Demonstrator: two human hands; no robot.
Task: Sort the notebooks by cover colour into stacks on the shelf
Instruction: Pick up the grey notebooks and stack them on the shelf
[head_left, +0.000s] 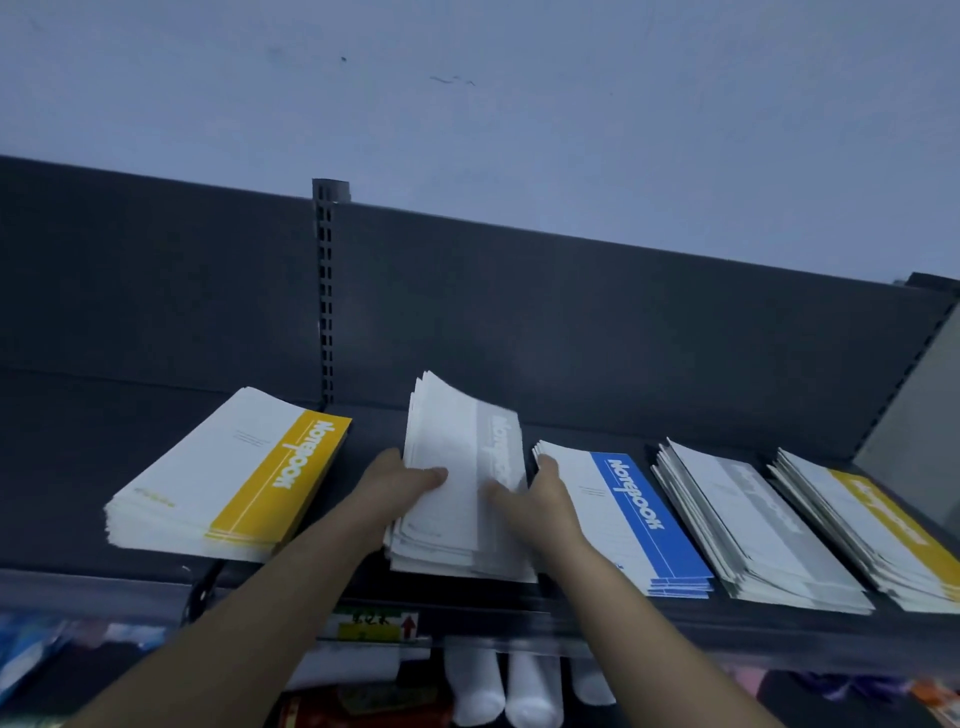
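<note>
Shelf (62, 426): dark, carrying five notebook stacks in a row along the front.
Left yellow stack (228, 478): squared up, well left of the hands.
Middle grey stack (457, 457): between yellow and blue, gripped at both sides, top copies raised and fanned.
Blue stack (623, 519): just beside the right hand, untouched.
Right grey stack (753, 525): loosely fanned.
Far-right yellow stack (872, 525): cut off at the frame edge.
Step in hand: probably gathering or squaring the grey copies; sorting likely unfinished, with grey and yellow each in two separate stacks.
Next move: calls for a firm hold on both edges to stop loose covers sliding, then likely merging with the matching stack.
Left hand (400, 478): fingers together, curled over the stack's left edge.
Right hand (540, 493): thumb on the cover, fingers round the right edge.
Hard to make out: grey cover lettering, smeared by motion; the count of copies held; goods under the shelf.
</note>
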